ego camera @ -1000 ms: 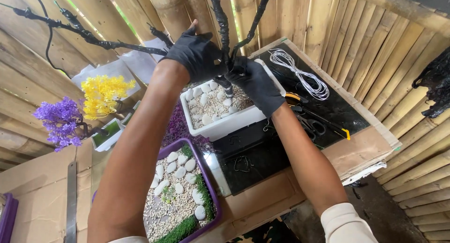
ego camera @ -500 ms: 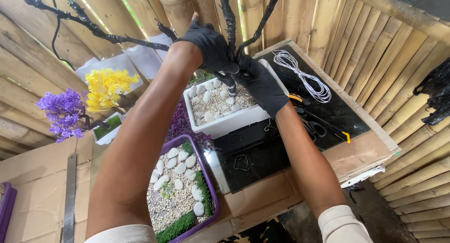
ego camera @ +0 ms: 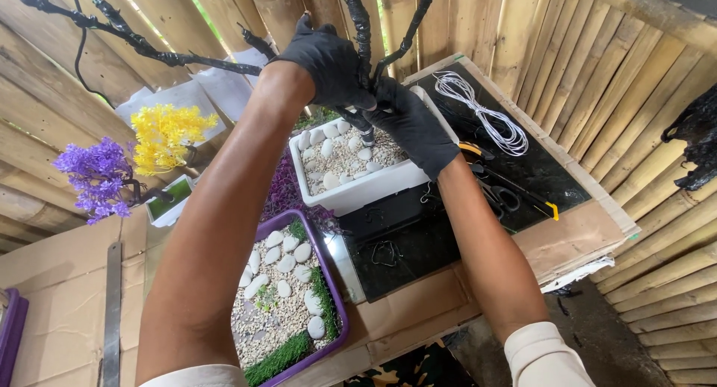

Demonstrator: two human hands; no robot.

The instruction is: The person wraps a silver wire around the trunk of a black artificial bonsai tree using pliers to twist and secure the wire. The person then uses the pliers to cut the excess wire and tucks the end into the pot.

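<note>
Black wrapped wire tree trunk point(ego camera: 363, 28) at upper centre, gripped above white rectangular planter of pebbles point(ego camera: 351, 163).

Left hand point(ego camera: 328, 62) and right hand point(ego camera: 411, 122), black-gloved, fingers closed round trunk base; likely stiff yet bendable, top-heavy, best held low. White wire coil point(ego camera: 485, 118) to the right.

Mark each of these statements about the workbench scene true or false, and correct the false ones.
1. Both hands wear black gloves. True: the left hand and right hand are both gloved.
2. The hands grip a black branched trunk over the white planter. True.
3. The purple tray holds only soil. False: it holds white stones, gravel and green moss strips.
4. The coil of white wire lies inside the white planter. False: it lies on the black mat to the right.
5. Yellow flowers stand beside purple flowers. True.
</note>
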